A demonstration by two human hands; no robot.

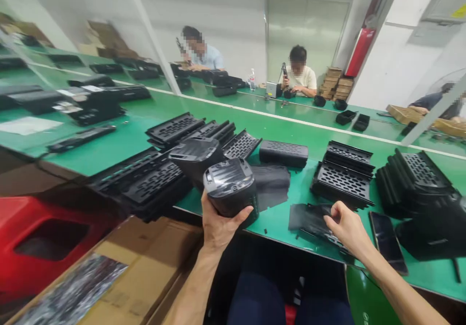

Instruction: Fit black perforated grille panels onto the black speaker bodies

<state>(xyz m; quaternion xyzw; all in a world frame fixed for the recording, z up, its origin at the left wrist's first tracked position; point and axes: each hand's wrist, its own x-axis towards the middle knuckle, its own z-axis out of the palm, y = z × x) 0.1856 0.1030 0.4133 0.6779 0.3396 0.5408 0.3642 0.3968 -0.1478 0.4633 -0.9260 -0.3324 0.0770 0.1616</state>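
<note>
At the near edge of the green desk [287, 220], the left hand [218, 225] holds a rounded black plastic housing [231, 186] from below, its grip closed about the base. The right hand [345, 228], grip narrow, pinches a flat black perforated plastic panel [309, 220] lying on the desk, beside a dark smartphone [388, 240].

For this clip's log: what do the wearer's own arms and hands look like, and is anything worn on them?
Both are bare. The left hand and right hand have no gloves, and no rings, watch or wristband show. Both forearms are uncovered as far as the picture's lower edge, so no sleeve is in view. No cables, straps or markings show on either arm.
</note>
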